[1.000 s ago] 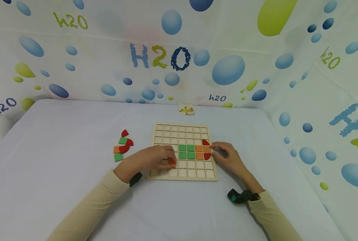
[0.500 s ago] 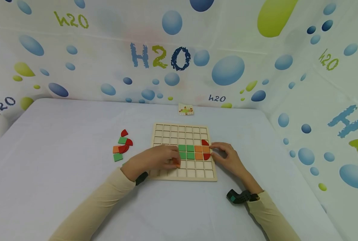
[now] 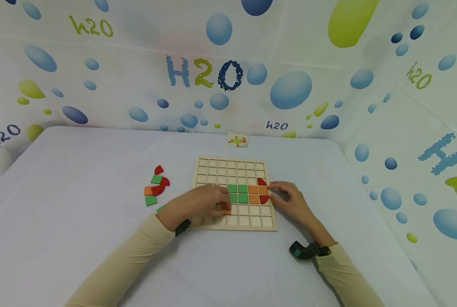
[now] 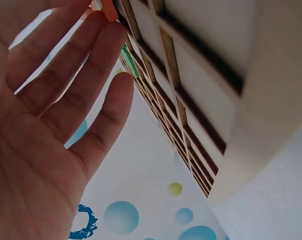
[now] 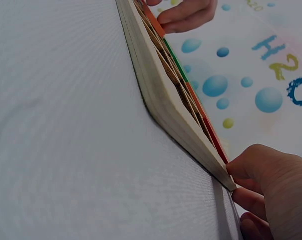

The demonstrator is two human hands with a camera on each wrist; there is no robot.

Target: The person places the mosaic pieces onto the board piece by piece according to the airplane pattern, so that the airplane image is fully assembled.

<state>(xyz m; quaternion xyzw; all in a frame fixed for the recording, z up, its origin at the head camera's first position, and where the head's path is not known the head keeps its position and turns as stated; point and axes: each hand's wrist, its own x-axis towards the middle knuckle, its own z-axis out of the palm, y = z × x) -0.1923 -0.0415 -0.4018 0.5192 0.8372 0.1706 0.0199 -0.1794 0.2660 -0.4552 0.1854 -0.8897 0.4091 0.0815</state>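
Observation:
A wooden grid board (image 3: 245, 220) lies in the middle of the table. My left hand (image 3: 205, 201) reaches over its left part and pinches an orange tile (image 3: 227, 211) low over the cells; in the left wrist view the orange tile (image 4: 109, 10) shows at the fingertips. Green tiles (image 3: 233, 188), orange tiles (image 3: 253, 199) and two red quarter-circle tiles (image 3: 264, 199) fill cells to the right of that hand. At the right edge my right hand (image 3: 294, 204) grips the board; in the right wrist view its thumb and fingers hold the board's rim (image 5: 163, 102). The left hand hides some cells.
Left of the board lie several loose tiles, among them a green tile (image 3: 150, 200) and a red quarter-circle piece (image 3: 158, 169). A small pattern card (image 3: 237, 139) lies behind the board. A patterned curtain (image 3: 136, 64) rises behind the table.
The left hand has moved slightly right across the board with the orange tile, then almost stopped. The right hand has stayed at the board's edge.

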